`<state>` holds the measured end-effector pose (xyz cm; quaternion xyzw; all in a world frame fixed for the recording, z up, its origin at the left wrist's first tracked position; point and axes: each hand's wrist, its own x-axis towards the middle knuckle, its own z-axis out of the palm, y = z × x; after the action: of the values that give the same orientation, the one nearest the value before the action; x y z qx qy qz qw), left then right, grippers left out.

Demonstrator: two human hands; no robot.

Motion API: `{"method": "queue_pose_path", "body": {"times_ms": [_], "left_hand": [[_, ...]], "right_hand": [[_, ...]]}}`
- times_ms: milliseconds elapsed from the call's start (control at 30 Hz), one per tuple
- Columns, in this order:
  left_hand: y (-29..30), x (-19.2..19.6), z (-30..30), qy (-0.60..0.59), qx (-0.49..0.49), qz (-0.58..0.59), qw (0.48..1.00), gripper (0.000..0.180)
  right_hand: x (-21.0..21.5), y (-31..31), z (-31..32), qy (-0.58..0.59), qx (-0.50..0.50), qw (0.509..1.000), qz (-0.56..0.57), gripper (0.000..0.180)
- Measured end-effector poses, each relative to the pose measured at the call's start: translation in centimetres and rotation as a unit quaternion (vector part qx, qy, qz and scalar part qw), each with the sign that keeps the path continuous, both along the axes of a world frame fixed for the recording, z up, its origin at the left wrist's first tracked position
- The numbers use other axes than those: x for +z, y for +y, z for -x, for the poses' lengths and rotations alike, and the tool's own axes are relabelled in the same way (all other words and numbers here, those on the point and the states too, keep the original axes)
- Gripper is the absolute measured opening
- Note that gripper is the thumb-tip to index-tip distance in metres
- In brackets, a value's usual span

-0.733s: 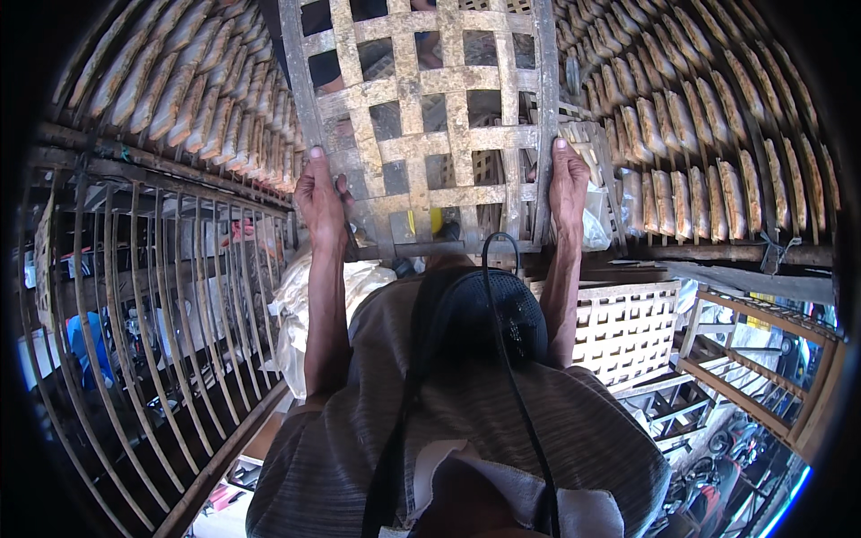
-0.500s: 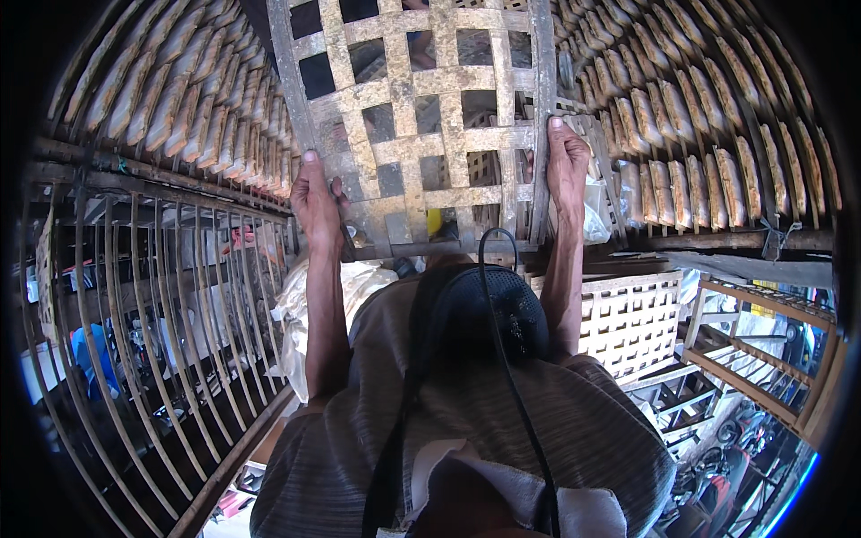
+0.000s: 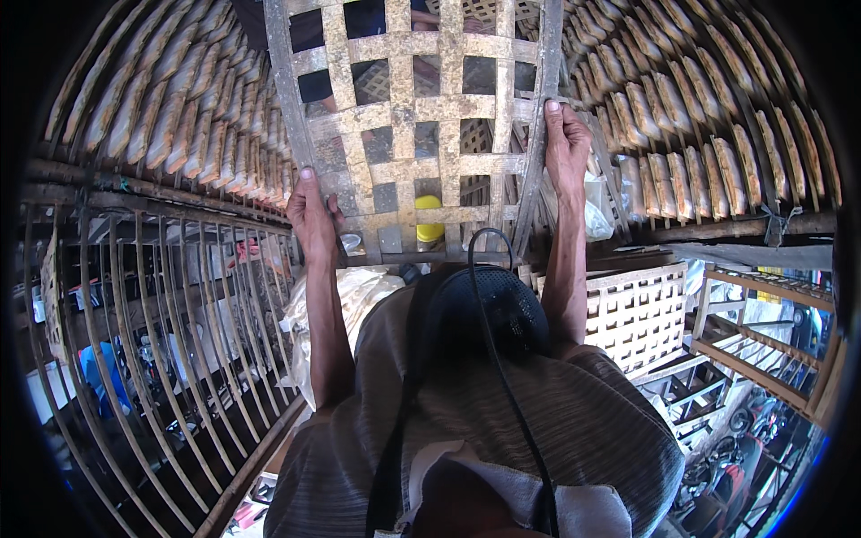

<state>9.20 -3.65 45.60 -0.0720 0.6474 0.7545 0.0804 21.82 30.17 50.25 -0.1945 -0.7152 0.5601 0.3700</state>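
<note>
In the head view, both arms reach up. The left hand (image 3: 314,215) grips the left edge of a woven bamboo tray (image 3: 417,134); the right hand (image 3: 567,148) grips its right edge. The tray stands upright overhead, long axis vertical.

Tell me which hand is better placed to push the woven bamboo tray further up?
Probably the right hand: it grips the bamboo tray higher on its side edge, arm nearly straight. The left hand holds the lower corner, arm more bent.
</note>
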Motion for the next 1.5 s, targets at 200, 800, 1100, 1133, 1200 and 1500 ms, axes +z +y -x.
{"method": "queue_pose_path", "body": {"times_ms": [200,800,1100,1133,1200,1500], "left_hand": [[-1.3,-0.9,0.0,0.04,-0.008,0.004,0.999,0.045],[-2.3,-1.9,-0.5,0.1,-0.019,0.01,0.995,0.043],[-2.6,-2.7,-0.9,0.128,-0.019,0.004,0.992,0.039],[-2.7,-2.8,-0.8,0.14,-0.021,0.007,0.99,0.039],[-3.1,-3.1,-0.6,0.16,-0.026,0.012,0.987,0.039],[-3.4,-3.8,-0.9,0.169,-0.031,0.014,0.985,0.042]], "right_hand": [[1.9,-1.9,1.1,-0.005,0.011,0.996,0.086,0.035],[2.6,-1.1,1.6,0.029,-0.016,0.997,0.077,0.039],[2.9,-1.1,2.7,0.128,-0.049,0.987,0.085,0.044],[2.2,0.0,2.3,0.093,-0.047,0.991,0.08,0.041],[1.2,2.3,1.4,0.019,-0.043,0.996,0.07,0.038],[2.3,1.6,1.7,0.07,-0.023,0.994,0.075,0.048]]}}
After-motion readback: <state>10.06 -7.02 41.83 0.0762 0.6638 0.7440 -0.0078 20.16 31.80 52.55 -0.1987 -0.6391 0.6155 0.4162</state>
